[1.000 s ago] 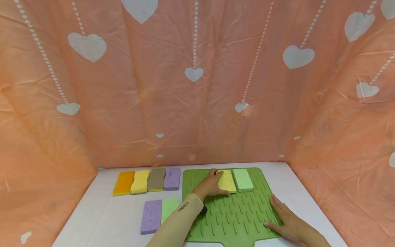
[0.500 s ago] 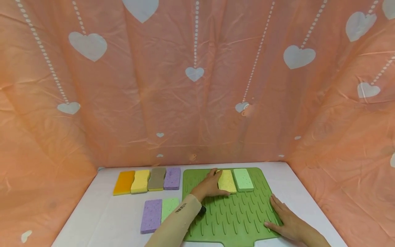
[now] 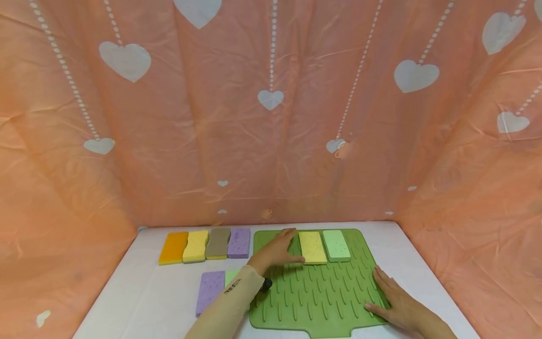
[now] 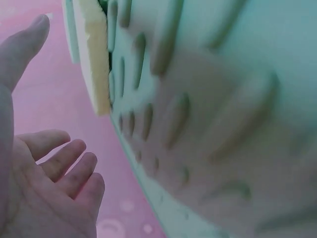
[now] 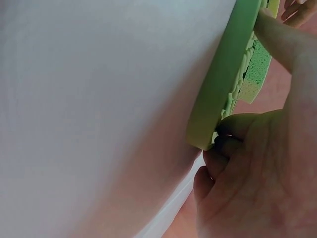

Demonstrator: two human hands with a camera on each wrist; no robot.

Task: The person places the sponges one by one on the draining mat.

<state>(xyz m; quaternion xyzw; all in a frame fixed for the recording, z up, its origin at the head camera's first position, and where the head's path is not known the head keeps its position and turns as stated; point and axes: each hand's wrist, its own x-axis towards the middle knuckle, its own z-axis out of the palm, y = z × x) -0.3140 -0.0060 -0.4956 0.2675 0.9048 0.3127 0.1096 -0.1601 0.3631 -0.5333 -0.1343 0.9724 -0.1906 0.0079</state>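
A yellow sponge point(image 3: 312, 247) and a pale green sponge point(image 3: 337, 246) lie side by side on the far part of a green ridged mat point(image 3: 322, 296). Just left of the yellow one is my left hand point(image 3: 274, 252), thumb and fingers spread, holding nothing. The left wrist view shows a gap between that hand point(image 4: 59, 186) and the yellow sponge's edge point(image 4: 94, 59). My right hand point(image 3: 397, 301) rests on the mat's right edge, fingers extended in the head view. In the right wrist view its fingertips touch the mat's rim point(image 5: 218, 79).
An orange sponge point(image 3: 173, 248), a yellow scalloped one point(image 3: 195, 246), a grey-topped one point(image 3: 218, 243) and a purple one point(image 3: 239, 242) line the back left. Nearer, another purple sponge point(image 3: 210, 292) adjoins a green one point(image 3: 230, 275), partly hidden by the left sleeve. Pink curtains enclose the table.
My left hand has come off the yellow sponge and moved a little left. The sponge stays on the mat. The right hand holds its place on the mat's edge.
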